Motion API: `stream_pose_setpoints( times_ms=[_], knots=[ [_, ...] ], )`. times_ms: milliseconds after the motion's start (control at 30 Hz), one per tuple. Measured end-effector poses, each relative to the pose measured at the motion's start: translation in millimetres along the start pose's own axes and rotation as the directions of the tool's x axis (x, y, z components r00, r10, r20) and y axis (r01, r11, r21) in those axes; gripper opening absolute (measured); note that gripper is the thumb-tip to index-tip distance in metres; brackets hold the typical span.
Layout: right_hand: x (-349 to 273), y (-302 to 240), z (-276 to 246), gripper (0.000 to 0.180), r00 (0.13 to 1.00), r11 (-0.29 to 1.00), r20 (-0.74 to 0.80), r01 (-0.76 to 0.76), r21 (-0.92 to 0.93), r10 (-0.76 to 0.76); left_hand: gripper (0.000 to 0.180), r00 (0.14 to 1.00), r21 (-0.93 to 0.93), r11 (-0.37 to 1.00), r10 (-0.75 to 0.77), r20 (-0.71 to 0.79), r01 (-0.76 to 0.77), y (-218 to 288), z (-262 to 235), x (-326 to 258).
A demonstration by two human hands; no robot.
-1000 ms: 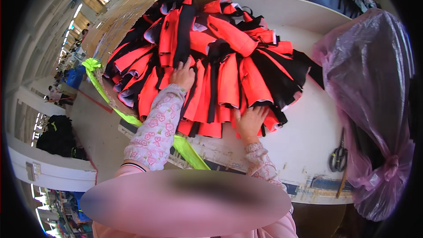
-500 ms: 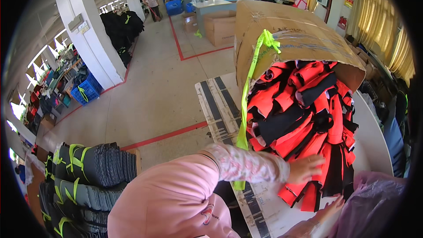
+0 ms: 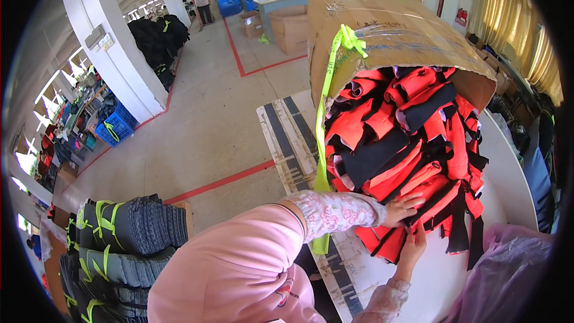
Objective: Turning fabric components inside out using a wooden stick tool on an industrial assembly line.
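Both my hands are at the lower edge of a spilling pile of bright coral-orange and black fabric pieces. My left hand, its forearm in a pale sleeve cover with pink flowers, lies over the near part of the pile, its fingers slightly bent and touching the cloth. My right hand comes up from below, its fingers pointing toward the left ones and meeting the edge of the same pieces. The two hands are just beside each other; I cannot tell whether the fingers of either are closed on a piece or only pressing against it.

The pile spreads from the open mouth of a large brown cardboard box, lying on its side, onto my white bench. A neon yellow-green fabric strip hangs down along the box's left edge and past the pile, its lower end beneath my left forearm. A translucent purple plastic bag is at the right, near the pile's lower corner. Well apart, at my left, are stacked dark grey fabric bundles tied with neon strips, and farther off a blue plastic crate sits beside a white pillar.
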State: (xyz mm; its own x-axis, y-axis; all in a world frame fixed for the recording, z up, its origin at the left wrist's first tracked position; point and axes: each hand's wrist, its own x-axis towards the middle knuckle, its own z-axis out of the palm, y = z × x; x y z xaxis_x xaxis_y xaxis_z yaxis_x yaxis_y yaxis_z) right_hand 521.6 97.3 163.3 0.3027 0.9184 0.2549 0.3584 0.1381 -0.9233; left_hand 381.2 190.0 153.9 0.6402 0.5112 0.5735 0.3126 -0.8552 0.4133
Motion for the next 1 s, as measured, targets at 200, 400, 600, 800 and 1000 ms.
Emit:
stream_pose_setpoints(
  times_ms=[200,400,600,800,1000],
  knots=[
    [51,17,-117,0.023,0.936,0.991,-0.328,-0.130,0.012,0.127,0.050,1.000,0.073,0.997,0.016,-0.009,-0.015,-2,1,-15],
    [103,84,-200,0.038,0.908,0.697,-0.379,-0.156,-0.700,-0.177,0.051,0.999,0.061,0.998,-0.035,0.027,0.034,1,8,-14],
    [103,138,-210,0.054,0.969,0.373,-0.205,-0.243,-0.895,0.140,0.056,1.000,0.088,0.996,0.006,-0.014,-0.005,-1,11,-12],
    [90,113,-209,0.027,0.975,0.158,-0.160,-0.185,-0.970,0.157,0.048,0.998,0.108,0.994,0.013,-0.063,-0.006,8,16,-8],
    [36,84,-233,0.023,0.990,0.365,0.009,-0.043,-0.930,0.139,0.041,0.988,0.116,0.987,0.119,-0.093,-0.108,7,29,-5]
  ],
)
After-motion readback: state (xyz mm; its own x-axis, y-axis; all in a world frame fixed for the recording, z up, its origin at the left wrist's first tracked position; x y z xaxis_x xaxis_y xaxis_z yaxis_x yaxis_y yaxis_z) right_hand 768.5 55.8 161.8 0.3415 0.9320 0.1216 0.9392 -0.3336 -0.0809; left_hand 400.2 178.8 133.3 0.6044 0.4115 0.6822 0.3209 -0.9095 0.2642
